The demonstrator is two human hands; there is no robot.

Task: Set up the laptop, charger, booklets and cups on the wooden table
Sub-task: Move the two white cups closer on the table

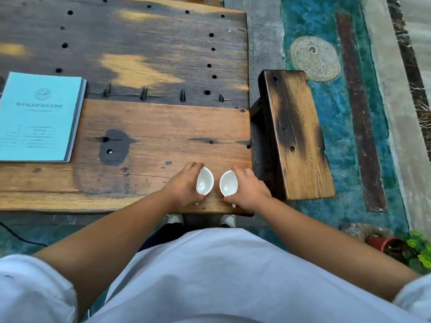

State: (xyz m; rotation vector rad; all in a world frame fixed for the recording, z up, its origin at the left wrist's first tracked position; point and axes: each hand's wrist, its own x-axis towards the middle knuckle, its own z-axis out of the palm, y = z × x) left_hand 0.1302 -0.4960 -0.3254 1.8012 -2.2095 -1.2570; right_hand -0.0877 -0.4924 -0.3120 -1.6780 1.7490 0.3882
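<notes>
- left hand (184, 185): lower centre of frame, fingers curled round the left white cup (205, 181), gripping it.
- right hand (249, 187): just beside, curled round the right white cup (228, 183), gripping it.
- 2 cups: side by side, near but apart, at the near edge of the wooden table (151, 127).
- blue booklets (37, 117): stacked, left edge of frame, on the table.
- wooden bench (296, 134): right of the table.

Person seen from above, lower half of the frame. White short-sleeved top (210, 276), loose, plain, lightly creased. Sleeves rolled or cuffed above the elbow, lower left (35, 290) and lower right (415, 297). Forearms bare. Dark trousers (163, 234) below the hem. White shoes (176, 219), toes only, centre frame.
</notes>
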